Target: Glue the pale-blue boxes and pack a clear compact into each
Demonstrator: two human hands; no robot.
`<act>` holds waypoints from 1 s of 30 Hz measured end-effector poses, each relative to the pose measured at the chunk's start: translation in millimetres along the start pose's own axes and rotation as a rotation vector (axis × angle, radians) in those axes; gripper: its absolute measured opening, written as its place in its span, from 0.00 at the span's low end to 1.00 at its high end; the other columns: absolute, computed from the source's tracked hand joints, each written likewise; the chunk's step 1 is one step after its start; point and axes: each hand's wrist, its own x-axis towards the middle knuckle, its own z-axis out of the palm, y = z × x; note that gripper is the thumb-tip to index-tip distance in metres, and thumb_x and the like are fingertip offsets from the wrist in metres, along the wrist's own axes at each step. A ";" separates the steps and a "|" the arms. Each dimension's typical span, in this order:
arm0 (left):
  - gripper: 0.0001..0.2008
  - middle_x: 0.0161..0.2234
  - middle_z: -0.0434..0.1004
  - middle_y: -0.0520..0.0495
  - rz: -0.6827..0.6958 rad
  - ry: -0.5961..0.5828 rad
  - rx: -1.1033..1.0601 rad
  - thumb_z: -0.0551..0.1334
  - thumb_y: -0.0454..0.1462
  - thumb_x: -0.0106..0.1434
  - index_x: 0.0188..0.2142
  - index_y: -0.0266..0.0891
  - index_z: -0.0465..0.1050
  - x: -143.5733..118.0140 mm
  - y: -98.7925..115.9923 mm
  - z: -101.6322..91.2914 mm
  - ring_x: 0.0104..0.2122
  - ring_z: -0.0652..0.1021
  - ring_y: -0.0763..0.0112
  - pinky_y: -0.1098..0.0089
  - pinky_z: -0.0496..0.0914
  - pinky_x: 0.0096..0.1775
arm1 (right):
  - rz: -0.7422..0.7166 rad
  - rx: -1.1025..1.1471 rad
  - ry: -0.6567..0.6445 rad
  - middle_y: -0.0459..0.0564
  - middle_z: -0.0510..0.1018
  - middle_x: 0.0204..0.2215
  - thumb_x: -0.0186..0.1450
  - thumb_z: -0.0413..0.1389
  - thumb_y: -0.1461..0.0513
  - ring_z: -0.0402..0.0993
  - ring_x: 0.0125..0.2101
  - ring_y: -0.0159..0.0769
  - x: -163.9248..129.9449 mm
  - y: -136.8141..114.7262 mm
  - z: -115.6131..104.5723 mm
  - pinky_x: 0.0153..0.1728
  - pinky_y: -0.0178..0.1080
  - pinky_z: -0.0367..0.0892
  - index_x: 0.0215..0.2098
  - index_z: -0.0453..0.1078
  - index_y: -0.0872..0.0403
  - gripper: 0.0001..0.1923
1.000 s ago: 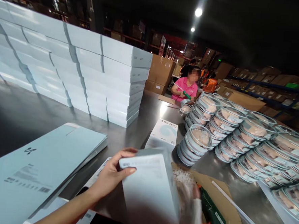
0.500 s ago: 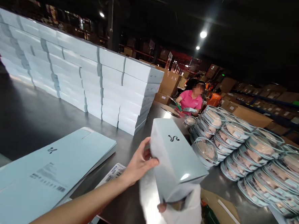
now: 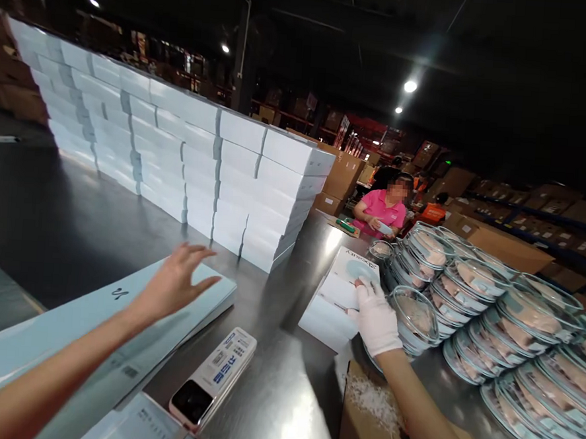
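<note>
My left hand (image 3: pixel 177 280) is bare and holds nothing, its fingers apart above the far end of a stack of flat light-blue printed cartons (image 3: pixel 93 320). My right hand (image 3: pixel 377 317) wears a white glove with some fingertips uncovered. It grips the right side of a white and pale-blue box (image 3: pixel 330 306) with "beauty" lettering, which stands on the metal table (image 3: pixel 268 370). Close to the right of that hand are clear-lidded round containers (image 3: pixel 415 316) with beige contents.
A long wall of stacked white boxes (image 3: pixel 235 183) runs along the far left. Several columns of round containers (image 3: pixel 518 346) fill the right. A phone (image 3: pixel 192 402) lies by a printed label stack (image 3: pixel 229 358). White scraps (image 3: pixel 369 400) sit on cardboard (image 3: pixel 352 435). A co-worker in pink (image 3: pixel 380 208) is across the table.
The box has gone from being held up in both hands to the table, farther away. My left hand has let go and moved left over the flat cartons.
</note>
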 end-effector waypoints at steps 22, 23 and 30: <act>0.05 0.23 0.77 0.57 0.506 0.094 0.261 0.62 0.47 0.68 0.38 0.52 0.70 -84.9 101.0 -47.3 0.21 0.77 0.62 0.64 0.66 0.27 | -0.089 0.188 0.515 0.55 0.80 0.37 0.64 0.61 0.55 0.77 0.36 0.49 -135.1 -105.1 -66.7 0.37 0.48 0.70 0.48 0.70 0.51 0.16; 0.04 0.23 0.77 0.57 0.536 0.041 0.190 0.63 0.44 0.68 0.38 0.53 0.69 -89.0 106.6 -40.9 0.21 0.77 0.63 0.64 0.66 0.28 | -0.030 0.342 0.369 0.53 0.82 0.38 0.64 0.62 0.55 0.79 0.37 0.48 -140.3 -104.3 -64.9 0.37 0.46 0.72 0.46 0.72 0.50 0.14; 0.12 0.36 0.84 0.54 0.576 -0.266 -0.026 0.63 0.47 0.69 0.52 0.58 0.72 -86.5 128.7 -3.9 0.32 0.83 0.59 0.66 0.72 0.34 | 0.231 1.265 -0.348 0.47 0.86 0.34 0.65 0.59 0.46 0.84 0.35 0.46 -165.4 -77.2 -88.9 0.35 0.41 0.78 0.46 0.82 0.45 0.19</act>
